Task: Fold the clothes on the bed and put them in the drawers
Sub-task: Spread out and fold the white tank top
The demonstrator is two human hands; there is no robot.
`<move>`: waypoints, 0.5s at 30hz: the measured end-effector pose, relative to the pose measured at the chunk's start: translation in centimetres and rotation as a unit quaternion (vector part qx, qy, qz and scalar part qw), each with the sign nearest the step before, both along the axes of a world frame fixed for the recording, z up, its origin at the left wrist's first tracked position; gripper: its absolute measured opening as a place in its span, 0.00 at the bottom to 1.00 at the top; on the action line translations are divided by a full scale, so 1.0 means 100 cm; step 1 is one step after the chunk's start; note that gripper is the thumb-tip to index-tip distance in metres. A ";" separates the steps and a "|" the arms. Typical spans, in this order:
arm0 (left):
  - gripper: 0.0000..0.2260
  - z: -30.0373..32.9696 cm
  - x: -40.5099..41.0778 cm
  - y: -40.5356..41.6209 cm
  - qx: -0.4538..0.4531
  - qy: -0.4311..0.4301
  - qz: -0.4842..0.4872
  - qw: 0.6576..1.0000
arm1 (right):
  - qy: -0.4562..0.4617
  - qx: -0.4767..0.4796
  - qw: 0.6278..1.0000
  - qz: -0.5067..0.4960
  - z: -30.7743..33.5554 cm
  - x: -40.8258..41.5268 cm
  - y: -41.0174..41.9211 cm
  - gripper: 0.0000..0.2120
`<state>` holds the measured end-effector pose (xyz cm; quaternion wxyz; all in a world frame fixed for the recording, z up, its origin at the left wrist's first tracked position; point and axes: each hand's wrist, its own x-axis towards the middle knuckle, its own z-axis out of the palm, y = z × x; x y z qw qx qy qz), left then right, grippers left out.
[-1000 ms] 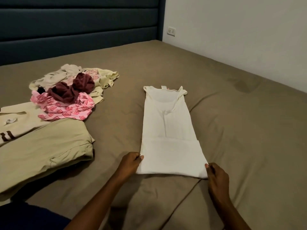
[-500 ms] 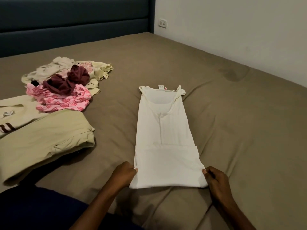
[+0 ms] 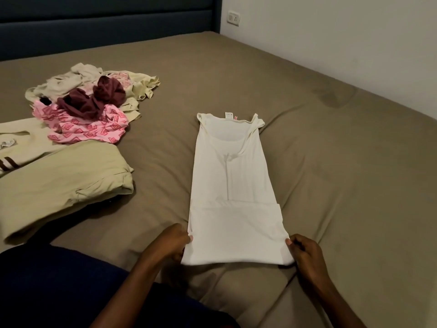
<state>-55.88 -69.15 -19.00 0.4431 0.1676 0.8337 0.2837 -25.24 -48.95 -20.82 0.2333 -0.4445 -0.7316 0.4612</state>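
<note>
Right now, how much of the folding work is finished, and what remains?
Done: the olive garment lies folded on the bed. In hand: the white top, narrowed lengthwise with its hem turned up once; the left hand and right hand pinch its near corners. Left: the unfolded pile and storing everything; no drawers are visible.

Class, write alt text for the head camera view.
Both hands, left hand and right hand, pinch the near corners of a white sleeveless cotton top folded lengthwise on a brown bed sheet; unfolded clothes lie to the left.
</note>
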 end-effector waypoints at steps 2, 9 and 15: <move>0.11 -0.004 0.003 -0.002 0.030 -0.014 0.014 0.999 | -0.003 0.006 1.000 0.000 0.001 -0.001 -0.001 0.16; 0.32 -0.008 -0.003 0.003 0.137 -0.019 0.127 0.982 | -0.008 -0.077 0.996 -0.044 0.026 -0.024 0.023 0.12; 0.27 -0.006 -0.015 0.033 0.214 0.046 0.172 0.961 | 0.026 -0.100 0.991 -0.086 0.037 -0.065 0.045 0.08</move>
